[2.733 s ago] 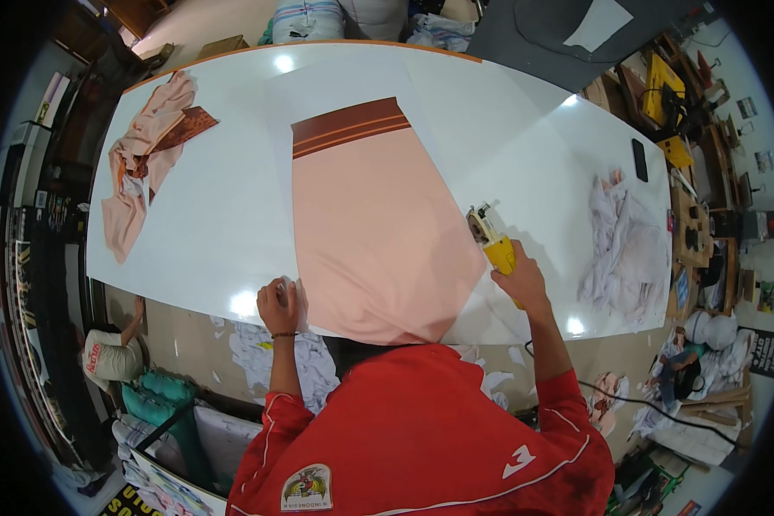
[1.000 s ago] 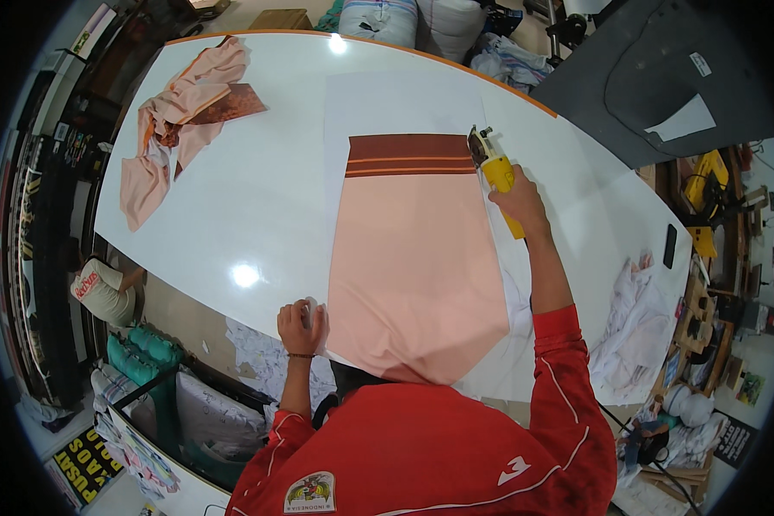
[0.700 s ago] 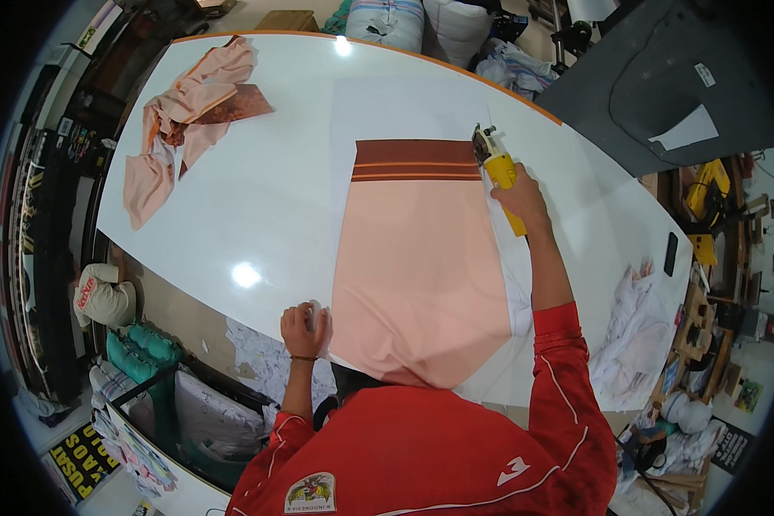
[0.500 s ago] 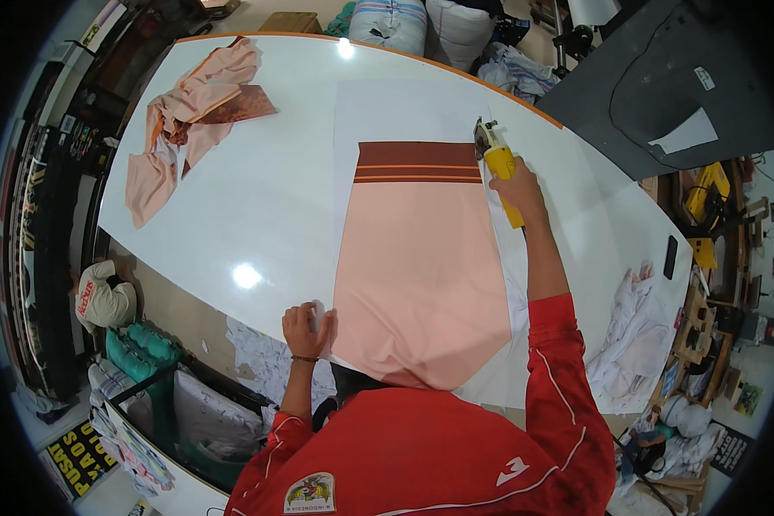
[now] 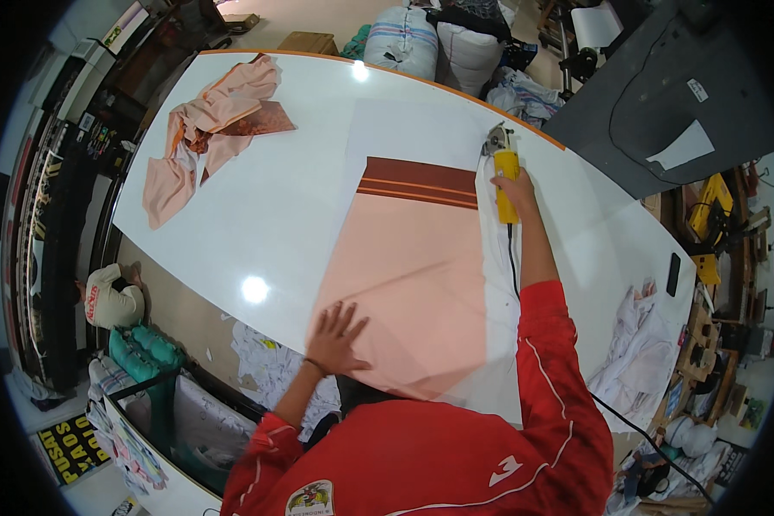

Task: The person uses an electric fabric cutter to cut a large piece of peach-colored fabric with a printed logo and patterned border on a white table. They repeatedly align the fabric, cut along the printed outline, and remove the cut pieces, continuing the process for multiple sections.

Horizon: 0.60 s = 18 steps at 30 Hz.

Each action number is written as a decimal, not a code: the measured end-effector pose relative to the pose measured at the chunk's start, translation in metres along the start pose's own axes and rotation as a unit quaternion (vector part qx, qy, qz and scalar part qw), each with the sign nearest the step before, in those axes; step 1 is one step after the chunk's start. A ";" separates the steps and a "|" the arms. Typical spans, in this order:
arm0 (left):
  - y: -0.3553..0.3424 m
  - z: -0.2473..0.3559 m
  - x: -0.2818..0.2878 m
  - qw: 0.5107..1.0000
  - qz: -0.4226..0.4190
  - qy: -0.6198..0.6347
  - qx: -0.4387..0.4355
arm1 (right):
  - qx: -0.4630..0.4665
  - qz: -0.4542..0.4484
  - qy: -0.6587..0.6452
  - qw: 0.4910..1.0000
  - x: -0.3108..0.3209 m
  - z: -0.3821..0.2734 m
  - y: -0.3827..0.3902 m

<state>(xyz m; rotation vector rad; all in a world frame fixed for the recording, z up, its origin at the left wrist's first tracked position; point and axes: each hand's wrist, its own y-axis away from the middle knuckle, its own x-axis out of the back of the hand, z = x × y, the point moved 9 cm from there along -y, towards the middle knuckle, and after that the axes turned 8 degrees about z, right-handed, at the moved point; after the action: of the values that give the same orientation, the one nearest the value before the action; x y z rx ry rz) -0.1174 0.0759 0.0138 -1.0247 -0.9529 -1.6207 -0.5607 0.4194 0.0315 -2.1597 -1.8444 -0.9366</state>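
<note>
My right hand is wrapped round the yellow body of an electric rotary cloth cutter, its metal blade head pointing to the far side and a dark cord trailing back. The cutter stands at the far right corner of a peach fabric panel with a brown striped band along its far end. White paper shows under the panel along its right side. Flat on the near left part of the panel rests my left hand, fingers spread. Small creases cross the fabric near it.
Crumpled peach and brown fabric lies at the table's far left. White cloth scraps and a black phone-like object are on the right. Stuffed sacks stand beyond the white table. A person is at the left.
My left hand has moved from the panel's left edge onto the fabric and spread out. The panel has slanted slightly; the cutter is more upright, its cord now showing.
</note>
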 end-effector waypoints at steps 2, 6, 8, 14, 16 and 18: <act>0.001 -0.051 0.027 0.999 0.010 0.008 -0.029 | 0.009 0.011 0.029 0.999 0.020 0.022 0.007; -0.005 -0.159 0.077 0.979 -0.166 -0.118 0.004 | -0.006 0.035 0.030 0.999 0.052 0.067 0.061; -0.024 -0.211 0.104 0.923 -0.249 -0.288 0.059 | -0.023 0.055 0.028 0.998 0.075 0.096 0.104; -0.114 -0.211 0.112 0.963 0.019 -0.168 0.211 | -0.086 0.097 -0.024 0.991 0.131 0.187 0.233; -0.145 -0.143 0.074 0.981 0.071 -0.093 0.155 | -0.114 0.112 -0.057 0.986 0.149 0.198 0.279; -0.169 -0.059 0.050 0.988 0.077 -0.108 0.084 | -0.137 0.143 -0.047 0.979 0.171 0.224 0.310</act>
<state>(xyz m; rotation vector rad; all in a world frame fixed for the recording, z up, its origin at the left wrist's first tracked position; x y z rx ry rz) -0.3007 0.0459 0.0203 -1.1434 -1.1058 -1.2967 -0.1833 0.6015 0.0321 -2.5849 -1.4540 -1.0923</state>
